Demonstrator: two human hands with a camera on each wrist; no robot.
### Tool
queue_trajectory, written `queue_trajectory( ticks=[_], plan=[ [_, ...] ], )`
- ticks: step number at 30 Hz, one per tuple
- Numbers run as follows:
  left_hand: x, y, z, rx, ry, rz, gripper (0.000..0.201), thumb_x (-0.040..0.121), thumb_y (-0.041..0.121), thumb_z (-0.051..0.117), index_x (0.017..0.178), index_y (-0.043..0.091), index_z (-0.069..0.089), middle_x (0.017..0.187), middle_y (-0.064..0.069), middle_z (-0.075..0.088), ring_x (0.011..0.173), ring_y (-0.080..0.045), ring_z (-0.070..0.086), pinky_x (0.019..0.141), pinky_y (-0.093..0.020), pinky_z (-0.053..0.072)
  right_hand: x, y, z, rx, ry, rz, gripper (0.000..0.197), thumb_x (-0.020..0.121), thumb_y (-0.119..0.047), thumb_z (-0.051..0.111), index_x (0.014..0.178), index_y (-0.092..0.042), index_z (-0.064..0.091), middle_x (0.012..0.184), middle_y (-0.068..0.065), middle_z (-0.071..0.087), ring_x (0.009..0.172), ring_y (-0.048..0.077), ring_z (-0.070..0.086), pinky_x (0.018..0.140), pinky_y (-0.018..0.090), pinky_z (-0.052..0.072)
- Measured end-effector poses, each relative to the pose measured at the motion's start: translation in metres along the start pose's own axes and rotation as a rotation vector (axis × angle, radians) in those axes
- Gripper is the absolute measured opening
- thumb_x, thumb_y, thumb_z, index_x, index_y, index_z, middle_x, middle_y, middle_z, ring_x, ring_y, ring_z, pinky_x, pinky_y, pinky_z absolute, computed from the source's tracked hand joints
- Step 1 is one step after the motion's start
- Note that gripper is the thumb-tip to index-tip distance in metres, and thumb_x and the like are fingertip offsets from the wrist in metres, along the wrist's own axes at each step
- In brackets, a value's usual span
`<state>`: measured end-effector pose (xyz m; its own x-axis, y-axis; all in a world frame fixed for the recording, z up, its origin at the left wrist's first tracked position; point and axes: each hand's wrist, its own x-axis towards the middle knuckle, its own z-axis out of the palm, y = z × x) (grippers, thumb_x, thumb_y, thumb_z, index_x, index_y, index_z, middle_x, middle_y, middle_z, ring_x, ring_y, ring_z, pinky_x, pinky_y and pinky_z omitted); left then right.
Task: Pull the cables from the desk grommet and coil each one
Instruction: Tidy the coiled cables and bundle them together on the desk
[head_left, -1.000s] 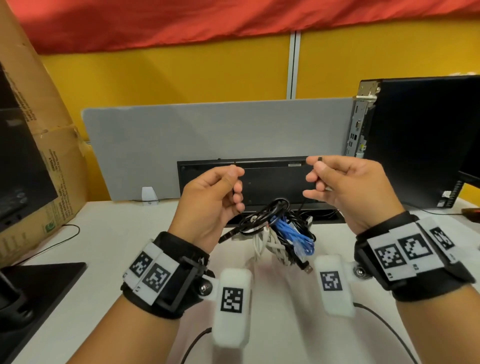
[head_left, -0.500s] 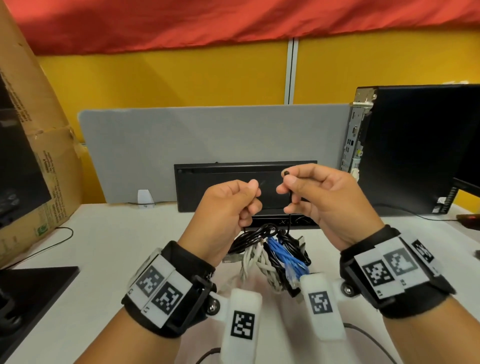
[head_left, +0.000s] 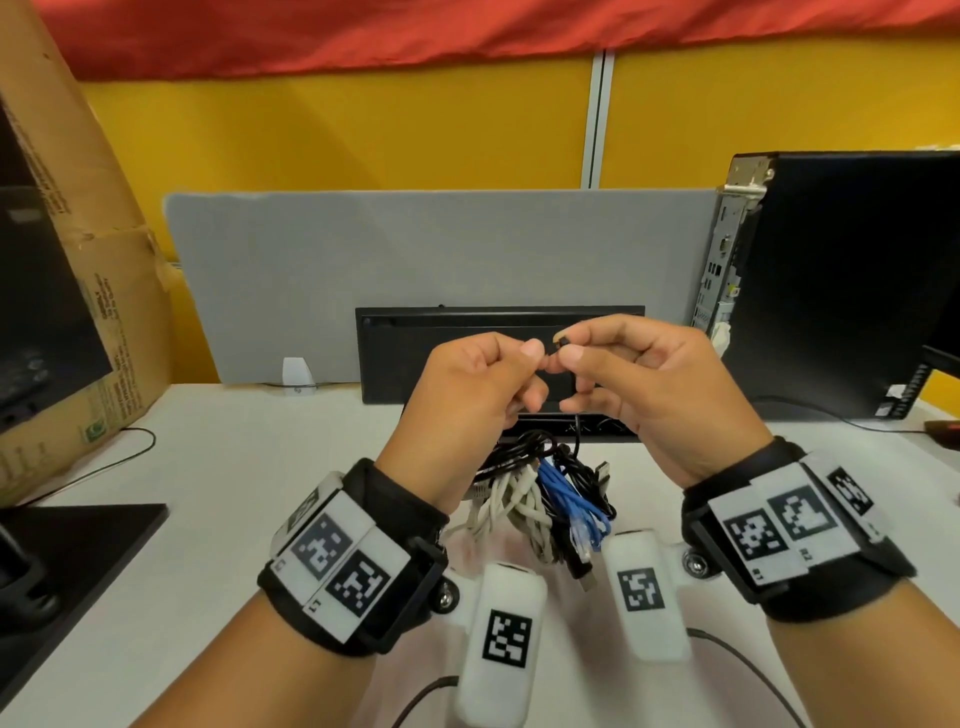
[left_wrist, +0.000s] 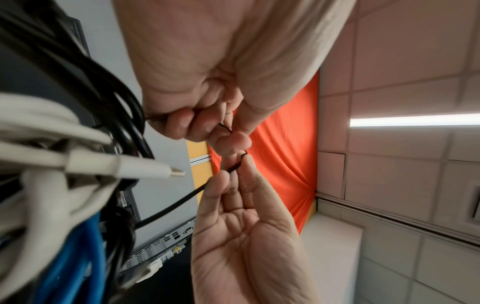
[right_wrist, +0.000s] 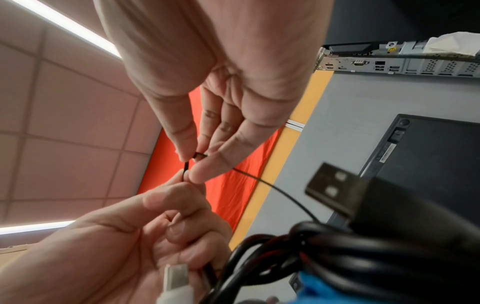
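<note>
While forming a loop | left hand and right hand pinch thin black cable together | bundled cables hang below.

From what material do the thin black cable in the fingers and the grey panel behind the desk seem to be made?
Thin black cable: probably plastic-sheathed wire, smooth with a faint sheen, bending easily between both hands.
Grey panel: looks like felt or fabric over a board, matte and even, without glare; the core is not visible.
</note>
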<state>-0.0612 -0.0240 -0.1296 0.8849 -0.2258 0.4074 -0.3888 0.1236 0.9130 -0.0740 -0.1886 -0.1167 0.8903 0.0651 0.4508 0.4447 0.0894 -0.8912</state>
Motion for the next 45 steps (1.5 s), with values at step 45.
queue_trajectory(
  ticks=[45],
  plan=[
    [-0.001, -0.016, 0.0, 0.112, -0.01, -0.038, 0.014, 0.094, 0.012, 0.06, 0.081, 0.014, 0.064, 0.069, -0.005, 0.072, 0.071, -0.027, 0.044, 0.059, -0.03, 0.037, 0.002, 0.005, 0.0, -0.361, 0.045, 0.131, 0.01, 0.083, -0.007, 0.071, 0.08, 0.002, 0.073, 0.068, 0.016, 0.071, 0.057, 0.016, 0.067, 0.057, 0.03, 0.06]
  ],
)
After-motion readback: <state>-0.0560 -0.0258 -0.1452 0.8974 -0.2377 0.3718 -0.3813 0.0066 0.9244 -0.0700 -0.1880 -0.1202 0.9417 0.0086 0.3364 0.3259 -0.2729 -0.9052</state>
